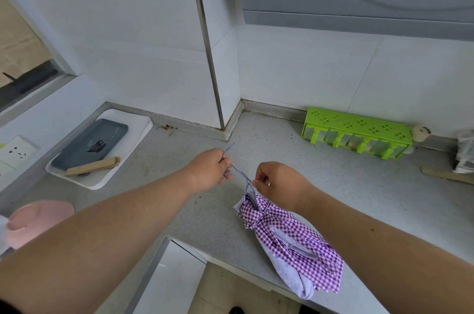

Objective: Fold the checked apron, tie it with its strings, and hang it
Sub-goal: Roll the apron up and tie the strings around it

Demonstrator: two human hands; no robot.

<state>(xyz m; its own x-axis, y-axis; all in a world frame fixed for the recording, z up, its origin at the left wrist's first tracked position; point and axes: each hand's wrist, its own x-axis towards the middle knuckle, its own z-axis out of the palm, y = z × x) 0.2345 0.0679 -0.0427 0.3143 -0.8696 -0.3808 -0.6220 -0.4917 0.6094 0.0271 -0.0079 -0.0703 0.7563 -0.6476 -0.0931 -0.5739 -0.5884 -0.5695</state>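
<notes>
1. The checked apron [289,242] is already folded into a long bundle, cinched near its top by a wrap of its own cloth; it lies slanting across the front edge of the grey counter [256,149], its lower end past that edge
2. The right hand [279,181] pinches the string [239,172] just above the bundle's top, probably to pin the knot in place while it is tightened
3. The left hand [210,170] grips the same string a little further out, its loose end poking up past the knuckles; the hands are near each other but apart, the string taut between them, which suits drawing a knot or loop closed
4. Tying looks nearly done and hanging is not yet done; I cannot see a hook
5. A white tray [133,134] sits at the counter's back left corner, a green rack [359,125] along the back edge on the right
</notes>
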